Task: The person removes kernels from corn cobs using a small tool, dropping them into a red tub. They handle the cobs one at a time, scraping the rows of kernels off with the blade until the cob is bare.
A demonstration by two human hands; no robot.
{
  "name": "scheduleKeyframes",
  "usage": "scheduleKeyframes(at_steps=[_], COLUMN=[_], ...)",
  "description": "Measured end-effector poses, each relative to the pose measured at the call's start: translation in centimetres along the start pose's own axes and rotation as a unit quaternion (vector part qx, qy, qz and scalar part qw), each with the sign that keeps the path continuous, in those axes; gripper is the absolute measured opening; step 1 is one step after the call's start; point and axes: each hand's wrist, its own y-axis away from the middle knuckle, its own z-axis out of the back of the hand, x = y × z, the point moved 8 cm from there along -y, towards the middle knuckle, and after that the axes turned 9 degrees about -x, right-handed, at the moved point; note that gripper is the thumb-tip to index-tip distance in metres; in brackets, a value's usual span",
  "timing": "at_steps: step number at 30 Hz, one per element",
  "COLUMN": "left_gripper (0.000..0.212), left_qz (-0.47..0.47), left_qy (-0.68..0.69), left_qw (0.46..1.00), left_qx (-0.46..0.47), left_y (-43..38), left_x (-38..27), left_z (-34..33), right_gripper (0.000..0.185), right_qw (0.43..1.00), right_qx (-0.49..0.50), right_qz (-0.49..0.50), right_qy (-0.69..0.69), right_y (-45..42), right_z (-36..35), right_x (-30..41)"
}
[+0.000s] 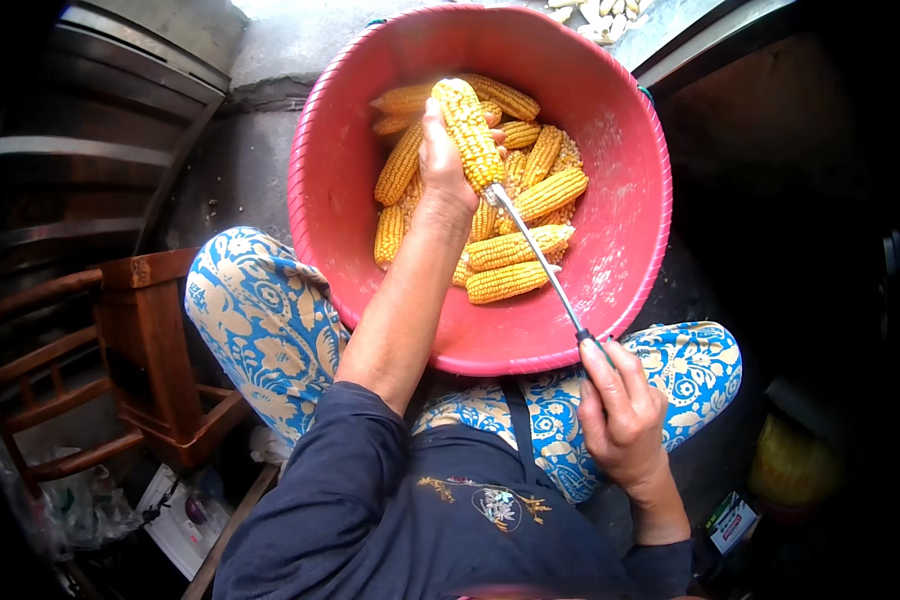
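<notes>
My left hand (445,161) holds an ear of yellow corn (468,133) upright over a large red plastic tub (525,358), its butt end towards me. The metal shaft of a screwdriver (538,255) reaches from my right hand (624,409) to that butt end; its exact tip shape is hard to tell. My right hand is closed round the dark handle, just past the tub's near rim. Several more ears of corn (506,283) lie in the tub on a layer of loose kernels (568,154). My left fingers are partly hidden behind the held ear.
The tub stands between my knees. Bare cobs (607,19) lie beyond its far rim. On the left are a wooden chair (52,367), a wooden stool (150,352) and plastic bags (82,510). A small printed box (731,523) lies at lower right.
</notes>
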Motion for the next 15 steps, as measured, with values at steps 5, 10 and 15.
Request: scheduleKeyframes(at_steps=[5,10,15], left_gripper=[0.051,0.052,0.049], left_qz=[-0.061,-0.061,-0.048], left_qy=[-0.055,-0.081,-0.08], left_qw=[0.996,0.993,0.993], left_qx=[-0.025,-0.056,-0.078], left_y=[0.2,0.0,-0.9], left_x=[-0.9,-0.8,-0.8], left_z=[0.3,1.0,2.0], right_gripper=[0.04,0.035,0.037], right_qw=[0.998,0.92,0.951], right_qx=[-0.024,-0.023,-0.065], right_qz=[-0.043,-0.269,-0.189], right_qy=[-0.031,-0.285,-0.235], right_y=[0.9,1.8,1.4], right_z=[-1.7,-2.9,-3.5], right_x=[0.3,-2.0,-1.4])
